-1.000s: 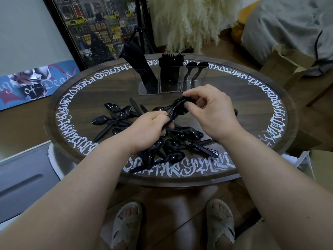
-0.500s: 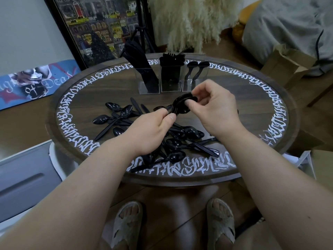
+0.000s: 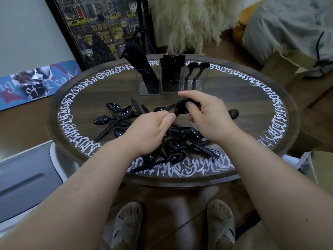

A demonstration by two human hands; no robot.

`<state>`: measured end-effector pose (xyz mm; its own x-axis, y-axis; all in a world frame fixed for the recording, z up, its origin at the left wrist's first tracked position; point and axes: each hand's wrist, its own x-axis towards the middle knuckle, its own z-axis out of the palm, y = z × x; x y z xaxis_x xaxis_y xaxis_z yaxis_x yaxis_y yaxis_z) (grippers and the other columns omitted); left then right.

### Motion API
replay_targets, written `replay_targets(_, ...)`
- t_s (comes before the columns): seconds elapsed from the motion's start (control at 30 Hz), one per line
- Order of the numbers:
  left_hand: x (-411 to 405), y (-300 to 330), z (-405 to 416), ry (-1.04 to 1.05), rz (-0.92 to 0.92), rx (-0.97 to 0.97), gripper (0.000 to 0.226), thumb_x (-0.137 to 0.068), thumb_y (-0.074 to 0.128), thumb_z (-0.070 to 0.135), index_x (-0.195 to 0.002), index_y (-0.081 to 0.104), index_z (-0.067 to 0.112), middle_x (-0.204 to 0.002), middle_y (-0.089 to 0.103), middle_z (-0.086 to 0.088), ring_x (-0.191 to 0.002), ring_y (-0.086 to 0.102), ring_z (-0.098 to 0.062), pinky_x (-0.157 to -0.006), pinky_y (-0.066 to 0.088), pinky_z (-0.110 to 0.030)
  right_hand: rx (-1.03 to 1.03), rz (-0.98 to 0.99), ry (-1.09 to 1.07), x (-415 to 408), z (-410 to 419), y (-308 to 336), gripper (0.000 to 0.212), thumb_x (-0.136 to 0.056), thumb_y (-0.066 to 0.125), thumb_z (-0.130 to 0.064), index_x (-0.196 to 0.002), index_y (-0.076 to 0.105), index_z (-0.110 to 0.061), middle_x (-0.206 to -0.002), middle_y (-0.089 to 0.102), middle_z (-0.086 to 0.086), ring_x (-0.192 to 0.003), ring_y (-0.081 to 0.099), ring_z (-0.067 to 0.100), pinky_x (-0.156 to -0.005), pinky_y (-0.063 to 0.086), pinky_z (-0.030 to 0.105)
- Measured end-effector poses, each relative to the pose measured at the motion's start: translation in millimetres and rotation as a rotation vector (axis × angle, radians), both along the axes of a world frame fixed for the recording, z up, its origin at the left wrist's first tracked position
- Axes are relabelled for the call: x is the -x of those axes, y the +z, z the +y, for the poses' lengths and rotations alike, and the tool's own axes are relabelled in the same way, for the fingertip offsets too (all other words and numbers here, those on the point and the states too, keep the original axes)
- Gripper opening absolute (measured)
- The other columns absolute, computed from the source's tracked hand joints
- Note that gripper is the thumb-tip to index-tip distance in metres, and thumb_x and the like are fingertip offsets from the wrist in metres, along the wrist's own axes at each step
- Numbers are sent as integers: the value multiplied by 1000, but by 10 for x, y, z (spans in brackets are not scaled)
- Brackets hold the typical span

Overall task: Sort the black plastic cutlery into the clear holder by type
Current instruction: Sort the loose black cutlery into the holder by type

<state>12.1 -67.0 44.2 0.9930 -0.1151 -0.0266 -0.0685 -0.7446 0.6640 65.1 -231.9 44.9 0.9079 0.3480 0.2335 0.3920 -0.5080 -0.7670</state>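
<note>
My right hand [image 3: 207, 112] fingers pinch black spoons [image 3: 181, 107] | left hand [image 3: 151, 130] grips their handles | above table [image 3: 252, 98] centre.

Home lounge: framed art [image 3: 100, 27], pampas [image 3: 189, 20], beanbag [image 3: 288, 24].

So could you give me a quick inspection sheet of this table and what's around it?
Surface: round wooden table with white lettering round its rim.
Job's things: clear holder, knives left, forks middle, two spoons right; loose cutlery pile; a lone spoon to the right.
Clutter: nothing seen.
Hands: left hand and right hand together grip a bunch of spoons above the pile.
Cables: dark cord on the grey bedding.
Surroundings: framed picture, pampas grass, cardboard box, skateboard deck.
</note>
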Motion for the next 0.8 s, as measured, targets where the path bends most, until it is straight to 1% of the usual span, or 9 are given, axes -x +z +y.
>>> replay_targets(0.13,-7,-11,30,7,2,-92,45,-100,32,42,-78,56,11,-74,65,-6,-72,64,-18,-75,50,-43,58,-15,-9,17,34,12,30,-97,47,-12,-121,63,-21,-106,57,-10,-92,55,8,-93,48,31)
replay_targets(0.23,-12,-12,14,54,-19,-110,46,-101,32,41,-71,50,11,-72,64,-9,-72,63,-22,-75,49,-44,83,3,-21,16,55,14,29,-98,44,-15,-121,62,-21,-107,55,-11,-97,50,5,-90,41,22)
replay_targets(0.3,2,1,-7,88,-62,-124,45,-101,30,40,-68,46,14,-64,57,-4,-67,58,-20,-70,47,-41,98,-2,-30,13,62,20,30,-100,41,-15,-122,61,-21,-108,53,-10,-102,46,2,-85,33,14)
replay_targets(0.37,18,15,-38,86,-108,-145,43,-101,26,40,-72,46,15,-62,50,2,-67,53,-19,-69,44,-39,95,-13,-41,18,73,23,31,-101,40,-15,-124,59,-20,-109,53,-9,-102,45,2,-82,30,13)
replay_targets(0.43,29,28,-69,69,-113,-170,41,-100,24,42,-83,50,15,-68,52,3,-73,54,-20,-72,44,-40,66,5,-51,19,80,21,31,-101,39,-15,-125,58,-21,-105,55,-11,-98,46,3,-79,33,14)
replay_targets(0.53,30,43,-81,73,-106,-241,35,-100,26,42,-94,51,19,-73,53,6,-77,55,-20,-74,44,-39,-28,95,-48,10,63,30,30,-100,41,-18,-127,52,-26,-84,53,-20,-77,51,2,-68,37,16)
replay_targets(0.6,30,46,-71,85,-100,-264,33,-101,28,41,-98,51,17,-74,54,5,-77,55,-21,-72,44,-38,-84,159,-33,13,47,52,29,-100,43,-20,-126,51,-28,-83,55,-17,-70,53,2,-66,41,18)
replay_targets(0.7,27,37,-64,65,-46,-245,28,-101,31,39,-99,47,17,-76,54,4,-75,53,-19,-68,40,-37,-103,221,0,34,40,82,26,-99,45,-14,-119,57,-26,-90,63,-9,-68,56,5,-68,50,25)
replay_targets(0.8,18,19,-72,-1,-15,-224,23,-102,32,37,-98,44,19,-73,52,4,-69,51,-16,-64,36,-35,-115,210,-13,40,28,79,23,-96,48,-10,-106,62,-24,-81,62,-10,-69,57,8,-72,52,31)
